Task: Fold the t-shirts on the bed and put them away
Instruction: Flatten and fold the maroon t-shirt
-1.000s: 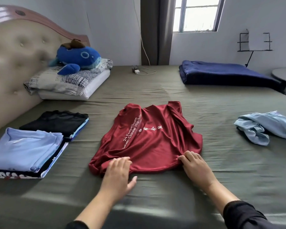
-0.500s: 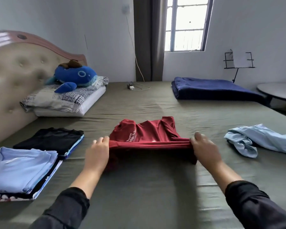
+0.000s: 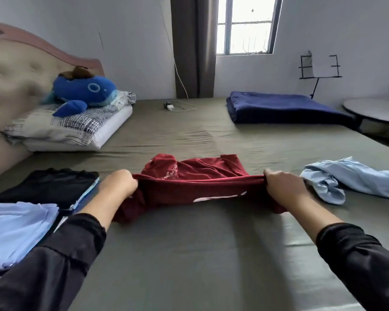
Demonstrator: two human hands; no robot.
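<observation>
Folding under way on the green bed [image 3: 195, 254], roughly past the halfway mark by the look of it. At far left, done work: a light blue folded shirt [image 3: 16, 227] lying on a stack whose lower layers show only as edges, and just beyond it a black folded shirt [image 3: 47, 187] on a second small stack. Next along, left hand [image 3: 118, 185] curled tight on one end of the raised fold of the red t-shirt [image 3: 195, 176], fingers wrapped into the cloth. Red t-shirt at mid-bed, hem edge lifted and pulled taut between both hands, collar end flat on the sheet beyond, white print showing. Right hand [image 3: 283, 187] likewise clamped on the other end of that fold. Further right, near the right hand but apart from it, a pale blue shirt [image 3: 350, 178] lying crumpled and unfolded.

Left to do, judging by this: lay the red fold over and flatten it, fold the pale blue one, then carry all of it off; no putting away begun.

Around: pillows [image 3: 72, 129] with a blue plush whale [image 3: 85, 88] by the headboard, a charger and cable [image 3: 177, 106] at the far edge, a folded navy blanket [image 3: 283, 106], a round table [image 3: 373, 108] off the right side. Nothing blocking the fold itself; stacks at left sitting close to the left sleeve, easy to nudge.
</observation>
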